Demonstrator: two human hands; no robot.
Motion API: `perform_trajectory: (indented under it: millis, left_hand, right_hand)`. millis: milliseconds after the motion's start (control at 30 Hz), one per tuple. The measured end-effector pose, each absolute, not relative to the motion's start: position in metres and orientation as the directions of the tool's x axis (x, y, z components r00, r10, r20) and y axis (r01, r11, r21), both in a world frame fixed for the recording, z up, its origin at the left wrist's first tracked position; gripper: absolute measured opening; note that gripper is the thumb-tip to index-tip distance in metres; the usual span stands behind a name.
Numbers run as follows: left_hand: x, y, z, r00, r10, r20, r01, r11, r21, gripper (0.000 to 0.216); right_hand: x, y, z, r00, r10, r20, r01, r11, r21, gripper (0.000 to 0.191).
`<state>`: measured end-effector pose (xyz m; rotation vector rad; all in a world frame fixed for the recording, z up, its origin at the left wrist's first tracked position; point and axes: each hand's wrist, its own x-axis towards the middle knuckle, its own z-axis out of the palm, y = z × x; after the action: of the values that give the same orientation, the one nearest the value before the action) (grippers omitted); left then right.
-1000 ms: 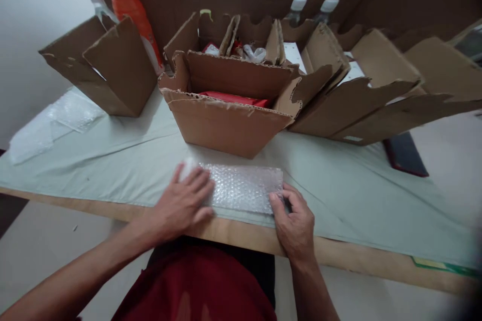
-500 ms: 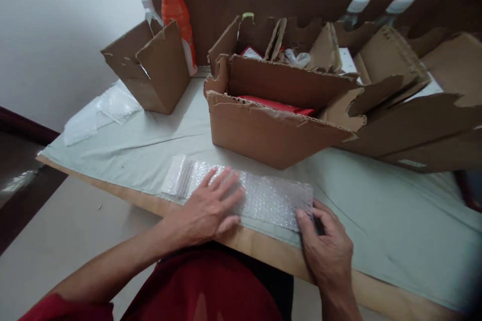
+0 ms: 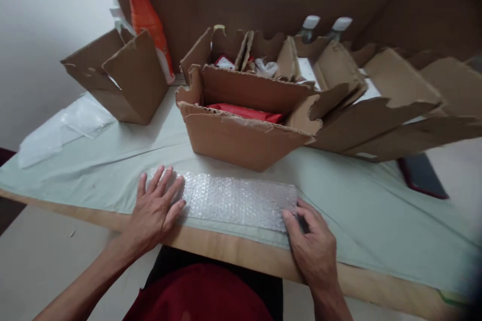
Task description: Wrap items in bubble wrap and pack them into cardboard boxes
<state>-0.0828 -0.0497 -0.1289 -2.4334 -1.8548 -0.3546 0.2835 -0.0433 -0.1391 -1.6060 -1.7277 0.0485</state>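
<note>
A long strip of clear bubble wrap (image 3: 233,200) lies flat along the front of the cloth-covered table (image 3: 361,220). My left hand (image 3: 156,208) rests palm down on its left end, fingers spread, covering that end. At the opposite end, my right hand (image 3: 312,238) pinches the edge of the strip between thumb and fingers. Just behind the strip stands an open cardboard box (image 3: 241,140) with a red packet (image 3: 246,112) inside.
More cut cardboard boxes (image 3: 361,125) stand at the right rear, holding assorted items. Another open carton (image 3: 135,80) is at the left, beside an orange bottle (image 3: 148,22). Clear plastic sheets (image 3: 81,118) lie at far left. Two white-capped bottles (image 3: 311,22) stand behind.
My left hand has slid left along the bubble wrap to its left end. The right hand keeps its hold on the right end. The camera view has shifted.
</note>
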Motion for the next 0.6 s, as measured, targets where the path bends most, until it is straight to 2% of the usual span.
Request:
perform_trajectory:
  millis: [133, 200, 267, 333, 400, 500, 600]
  left_hand:
    - [-0.05, -0.033, -0.125, 0.353, 0.908, 0.226, 0.913, -0.387, 0.13, 0.046]
    - [-0.042, -0.029, -0.116, 0.351, 0.899, 0.264, 0.904, -0.399, 0.156, 0.049]
    - [-0.032, -0.029, -0.105, 0.346, 0.879, 0.328, 0.882, -0.424, 0.206, 0.056]
    - [-0.017, -0.029, -0.097, 0.385, 0.838, 0.387, 0.823, -0.501, 0.267, 0.065]
    - [-0.001, -0.028, -0.098, 0.467, 0.782, 0.413, 0.741, -0.601, 0.301, 0.07]
    - [0.006, -0.024, -0.115, 0.564, 0.761, 0.32, 0.705, -0.646, 0.294, 0.075]
    - [-0.02, -0.021, -0.132, 0.552, 0.815, 0.175, 0.789, -0.579, 0.207, 0.076]
  right_hand:
    - [0.318, -0.053, -0.135, 0.079, 0.879, 0.469, 0.952, 0.074, -0.298, 0.053]
    - [0.324, -0.057, -0.128, 0.086, 0.886, 0.455, 0.969, 0.031, -0.244, 0.057]
    - [0.31, -0.056, -0.118, 0.023, 0.889, 0.458, 0.966, 0.098, -0.239, 0.051]
    - [0.275, -0.047, -0.11, -0.127, 0.894, 0.429, 0.937, 0.25, -0.245, 0.045]
    - [0.23, -0.032, -0.105, -0.307, 0.889, 0.339, 0.876, 0.403, -0.264, 0.049]
    - [0.182, -0.01, -0.109, -0.485, 0.852, 0.196, 0.796, 0.523, -0.304, 0.061]
    - [0.184, -0.001, -0.122, -0.502, 0.86, 0.092, 0.818, 0.506, -0.274, 0.073]
